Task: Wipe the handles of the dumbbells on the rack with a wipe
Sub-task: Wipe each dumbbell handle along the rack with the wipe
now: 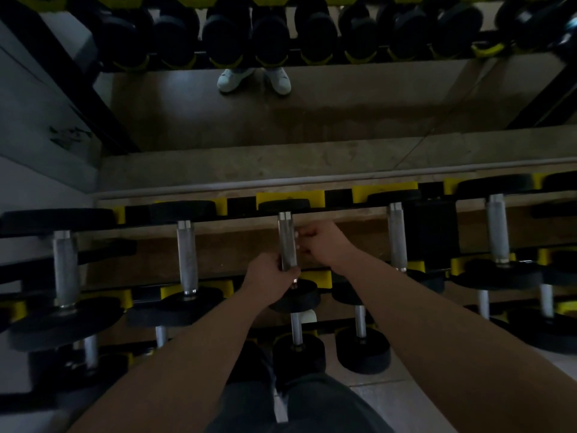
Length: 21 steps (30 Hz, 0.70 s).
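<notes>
While the middle dumbbell point(295, 296) lies on the rack point(290, 198), the left hand point(271, 278) grips the near end of its knurled handle point(287, 242). The right hand point(320, 242) curls beside it, seemingly pinching a pale wipe point(299, 236). Heavy and rigid, it is probably best wiped in place.

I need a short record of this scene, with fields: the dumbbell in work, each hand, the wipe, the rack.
dumbbell in work: middle dumbbell of the top row, its handle pointing away from the person
left hand: grips the near end of that handle
right hand: fingers curled, against the right side of the handle
wipe: not clearly seen; too dark to tell
rack: black rails, yellow cradles, more dumbbells on both sides
</notes>
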Motion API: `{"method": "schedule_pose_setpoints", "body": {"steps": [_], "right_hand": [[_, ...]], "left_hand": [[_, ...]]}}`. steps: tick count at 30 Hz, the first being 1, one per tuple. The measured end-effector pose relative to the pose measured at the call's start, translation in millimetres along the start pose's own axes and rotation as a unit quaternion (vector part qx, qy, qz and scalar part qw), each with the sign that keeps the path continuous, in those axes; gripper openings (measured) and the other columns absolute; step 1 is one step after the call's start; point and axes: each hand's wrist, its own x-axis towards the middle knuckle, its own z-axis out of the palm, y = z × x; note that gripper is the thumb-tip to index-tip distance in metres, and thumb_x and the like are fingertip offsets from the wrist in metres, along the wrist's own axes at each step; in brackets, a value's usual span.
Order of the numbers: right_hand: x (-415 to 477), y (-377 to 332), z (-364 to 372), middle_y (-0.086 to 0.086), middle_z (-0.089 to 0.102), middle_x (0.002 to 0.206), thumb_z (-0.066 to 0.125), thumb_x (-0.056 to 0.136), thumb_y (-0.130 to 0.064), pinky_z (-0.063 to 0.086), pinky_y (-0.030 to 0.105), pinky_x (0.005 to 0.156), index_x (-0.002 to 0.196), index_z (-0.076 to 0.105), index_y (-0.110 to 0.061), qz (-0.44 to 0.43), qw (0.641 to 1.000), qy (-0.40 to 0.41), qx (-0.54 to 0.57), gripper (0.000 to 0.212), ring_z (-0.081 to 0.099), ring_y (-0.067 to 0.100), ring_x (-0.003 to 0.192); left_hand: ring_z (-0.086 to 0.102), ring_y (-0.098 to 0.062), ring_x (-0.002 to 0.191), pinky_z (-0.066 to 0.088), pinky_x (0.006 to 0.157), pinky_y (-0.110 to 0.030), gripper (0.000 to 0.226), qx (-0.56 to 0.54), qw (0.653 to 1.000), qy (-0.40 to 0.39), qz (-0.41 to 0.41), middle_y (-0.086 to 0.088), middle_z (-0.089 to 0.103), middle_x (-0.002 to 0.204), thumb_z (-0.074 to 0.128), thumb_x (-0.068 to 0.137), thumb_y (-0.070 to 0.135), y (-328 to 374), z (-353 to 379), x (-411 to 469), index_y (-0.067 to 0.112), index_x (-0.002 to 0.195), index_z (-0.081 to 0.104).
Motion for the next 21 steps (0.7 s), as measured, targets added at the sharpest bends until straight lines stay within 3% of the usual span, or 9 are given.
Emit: {"method": "schedule_pose_setpoints", "body": {"steps": [3,5,7,9,11,14,17,19,21], "right_hand": [[-5,8,-4,0.025,0.071,0.095,0.065,0.087,-0.002,0.059,0.046,0.082,0.092,0.075,-0.001,0.015,0.981,-0.109,-0.159,0.012,0.066,0.026,0.077],[-6,10,-1,0.025,0.071,0.097,0.065,0.085,0.0,0.06,0.048,0.085,0.095,0.074,0.002,0.027,0.975,-0.125,-0.183,0.013,0.07,0.031,0.085],[-1,8,4,0.021,0.073,0.1,0.064,0.088,0.002,0.06,0.048,0.088,0.097,0.075,-0.001,0.054,0.996,-0.057,-0.041,0.015,0.071,0.033,0.094],[7,-4,7,0.015,0.073,0.105,0.061,0.094,-0.001,0.058,0.045,0.092,0.1,0.074,-0.01,0.067,0.99,0.031,0.121,0.018,0.07,0.028,0.098],[15,-14,7,0.011,0.073,0.104,0.06,0.095,-0.002,0.057,0.045,0.094,0.097,0.073,-0.016,0.046,0.979,0.083,0.181,0.018,0.069,0.026,0.1],[2,-8,5,0.009,0.071,0.106,0.058,0.097,-0.005,0.057,0.039,0.092,0.104,0.072,-0.013,0.024,0.999,0.022,0.04,0.017,0.068,0.024,0.101],[-12,19,10,0.025,0.071,0.098,0.061,0.091,-0.003,0.056,0.04,0.081,0.102,0.073,0.003,0.048,0.987,-0.088,-0.127,0.017,0.068,0.04,0.095],[-12,24,12,0.026,0.072,0.091,0.063,0.086,-0.004,0.06,0.048,0.083,0.092,0.074,0.004,0.062,0.987,-0.075,-0.129,0.015,0.069,0.042,0.092],[-7,21,13,0.016,0.074,0.084,0.066,0.085,-0.007,0.06,0.052,0.081,0.083,0.078,-0.005,0.06,0.994,-0.021,-0.089,0.011,0.072,0.034,0.086]], "left_hand": [[0.065,-0.015,0.089,0.043,0.064,-0.02,0.025,-0.014,1.0,-0.02,0.016,0.001,0.07,0.091,0.072,0.089,0.038,0,-5,1,0.018,0.103,0.072],[0.064,-0.01,0.084,0.042,0.06,-0.018,0.021,-0.004,0.999,-0.029,0.015,0.006,0.069,0.087,0.072,0.088,0.042,0,-10,4,0.024,0.098,0.072],[0.056,0.001,0.069,0.034,0.052,-0.011,0.017,0.045,0.998,-0.032,0.013,0.014,0.06,0.076,0.072,0.087,0.043,3,-13,5,0.027,0.092,0.069],[0.049,0.005,0.063,0.031,0.049,-0.009,0.023,0.069,0.997,-0.022,0.02,0.014,0.058,0.076,0.071,0.086,0.044,4,-12,5,0.023,0.095,0.072],[0.048,0.004,0.063,0.03,0.051,-0.01,0.021,0.069,0.997,-0.016,0.023,0.013,0.058,0.077,0.071,0.087,0.043,4,-10,3,0.023,0.091,0.071],[0.047,0.004,0.063,0.031,0.05,-0.011,0.017,0.053,0.998,-0.009,0.026,0.014,0.055,0.075,0.071,0.087,0.042,3,-9,1,0.025,0.088,0.068],[0.047,0.004,0.065,0.031,0.05,-0.011,0.02,0.03,0.999,-0.006,0.024,0.018,0.053,0.073,0.074,0.086,0.042,2,-11,-1,0.026,0.091,0.064],[0.055,0.003,0.07,0.033,0.052,-0.011,0.02,0.011,1.0,-0.009,0.024,0.02,0.055,0.073,0.076,0.084,0.042,0,-12,-3,0.028,0.092,0.064],[0.061,-0.001,0.076,0.037,0.055,-0.012,0.02,-0.014,1.0,-0.01,0.023,0.019,0.059,0.076,0.078,0.083,0.041,-1,-13,-3,0.027,0.094,0.069]]}}
